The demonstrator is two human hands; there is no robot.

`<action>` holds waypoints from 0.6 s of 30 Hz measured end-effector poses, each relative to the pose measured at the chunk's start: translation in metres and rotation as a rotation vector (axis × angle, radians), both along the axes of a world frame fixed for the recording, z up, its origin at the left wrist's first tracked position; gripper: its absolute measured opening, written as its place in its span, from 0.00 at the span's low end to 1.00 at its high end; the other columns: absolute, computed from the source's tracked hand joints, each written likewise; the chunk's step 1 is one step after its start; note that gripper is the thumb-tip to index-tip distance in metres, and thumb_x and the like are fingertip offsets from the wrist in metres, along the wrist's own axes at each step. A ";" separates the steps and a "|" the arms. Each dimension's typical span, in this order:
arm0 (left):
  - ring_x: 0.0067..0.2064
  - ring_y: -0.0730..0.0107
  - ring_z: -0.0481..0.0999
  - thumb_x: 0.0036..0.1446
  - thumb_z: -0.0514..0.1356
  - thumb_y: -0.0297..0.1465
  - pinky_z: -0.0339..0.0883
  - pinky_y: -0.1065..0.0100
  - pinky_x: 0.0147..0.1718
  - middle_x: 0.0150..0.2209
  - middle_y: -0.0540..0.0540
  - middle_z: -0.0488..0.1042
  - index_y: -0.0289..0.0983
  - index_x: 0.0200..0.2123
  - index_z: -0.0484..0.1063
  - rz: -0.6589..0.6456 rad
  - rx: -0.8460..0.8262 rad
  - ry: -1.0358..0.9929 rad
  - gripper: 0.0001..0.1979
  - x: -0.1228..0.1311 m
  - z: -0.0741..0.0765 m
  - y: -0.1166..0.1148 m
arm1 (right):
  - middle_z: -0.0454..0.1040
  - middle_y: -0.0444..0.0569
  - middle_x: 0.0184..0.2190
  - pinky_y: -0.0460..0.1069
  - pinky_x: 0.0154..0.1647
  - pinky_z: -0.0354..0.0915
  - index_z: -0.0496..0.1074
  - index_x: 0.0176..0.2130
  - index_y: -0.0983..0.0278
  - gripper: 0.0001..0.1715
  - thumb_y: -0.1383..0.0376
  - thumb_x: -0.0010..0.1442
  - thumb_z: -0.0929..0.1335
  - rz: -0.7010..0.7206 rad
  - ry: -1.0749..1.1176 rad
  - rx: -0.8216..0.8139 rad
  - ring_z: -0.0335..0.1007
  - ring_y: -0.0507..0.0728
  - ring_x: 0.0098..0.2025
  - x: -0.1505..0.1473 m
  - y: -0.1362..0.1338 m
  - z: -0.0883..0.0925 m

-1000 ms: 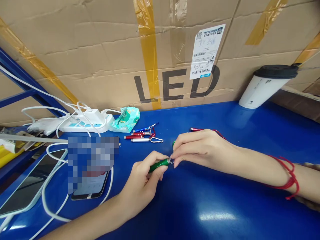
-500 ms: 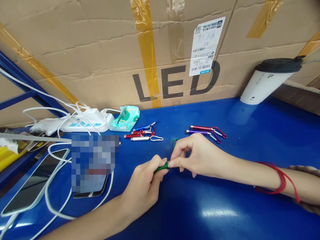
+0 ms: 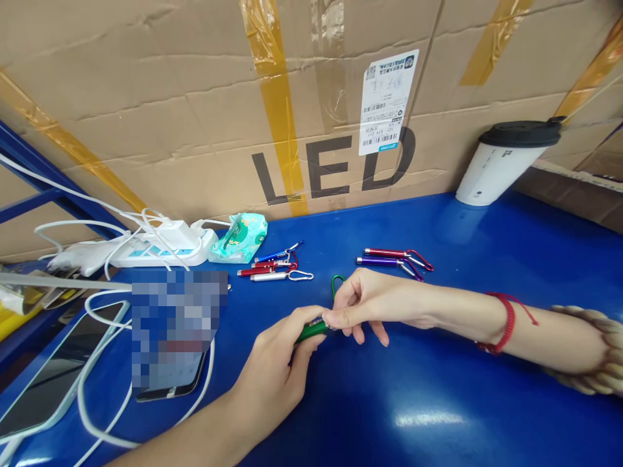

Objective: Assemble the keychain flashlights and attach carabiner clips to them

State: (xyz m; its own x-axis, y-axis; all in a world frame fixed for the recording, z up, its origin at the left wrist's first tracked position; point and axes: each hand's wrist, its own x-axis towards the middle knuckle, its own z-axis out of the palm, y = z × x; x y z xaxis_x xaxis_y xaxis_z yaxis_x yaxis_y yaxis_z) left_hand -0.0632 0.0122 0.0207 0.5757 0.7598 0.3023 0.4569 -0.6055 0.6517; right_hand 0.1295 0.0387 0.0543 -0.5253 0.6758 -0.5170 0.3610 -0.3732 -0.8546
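My left hand (image 3: 277,360) is closed around the body of a small green keychain flashlight (image 3: 310,331). Thumb and forefinger of my right hand (image 3: 372,301) pinch the flashlight's other end, where its metal joint is mostly covered by the fingers. A green carabiner clip (image 3: 335,280) sticks up behind the right fingers. Beyond the hands, to the left, lie a blue flashlight (image 3: 272,255), red ones (image 3: 253,272) and a silver one (image 3: 269,277), each with a clip. To the right lie a red flashlight (image 3: 387,253) and a purple one (image 3: 378,262), close together.
A white power strip (image 3: 146,256) with tangled cables stands at the left, beside a green tissue pack (image 3: 241,237). Two phones lie there, one light-framed (image 3: 63,370), the other partly blurred out (image 3: 175,376). A lidded cup (image 3: 501,168) stands before a large cardboard box (image 3: 170,130).
More of the green flashlight's body now shows between my hands, and my left fingers are less curled over it. My right fingers still pinch its end. The camera view has shifted slightly.
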 end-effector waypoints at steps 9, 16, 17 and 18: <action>0.25 0.79 0.68 0.61 0.49 0.27 0.61 0.81 0.24 0.25 0.54 0.68 0.39 0.42 0.66 0.110 -0.109 -0.069 0.09 0.001 0.009 0.004 | 0.70 0.44 0.25 0.33 0.18 0.60 0.73 0.32 0.70 0.28 0.48 0.41 0.70 -0.077 -0.050 0.710 0.65 0.39 0.24 0.002 -0.001 -0.005; 0.25 0.81 0.66 0.61 0.49 0.26 0.59 0.81 0.24 0.26 0.55 0.68 0.39 0.41 0.66 0.056 -0.119 -0.045 0.08 0.000 0.011 0.001 | 0.71 0.42 0.29 0.31 0.35 0.60 0.76 0.32 0.64 0.12 0.60 0.54 0.65 0.041 -0.088 1.394 0.65 0.36 0.31 0.007 -0.004 -0.008; 0.24 0.81 0.65 0.61 0.49 0.26 0.59 0.81 0.24 0.25 0.55 0.67 0.39 0.40 0.65 0.047 -0.121 -0.030 0.08 0.000 0.009 0.000 | 0.71 0.42 0.29 0.32 0.35 0.60 0.75 0.31 0.64 0.12 0.61 0.55 0.65 0.053 -0.096 1.427 0.64 0.36 0.31 0.008 -0.005 -0.009; 0.23 0.82 0.65 0.61 0.49 0.26 0.59 0.81 0.24 0.25 0.56 0.67 0.39 0.39 0.65 0.039 -0.121 -0.020 0.07 -0.001 0.008 0.000 | 0.71 0.41 0.28 0.32 0.34 0.59 0.75 0.30 0.64 0.11 0.62 0.55 0.65 0.060 -0.102 1.441 0.64 0.36 0.30 0.008 -0.005 -0.010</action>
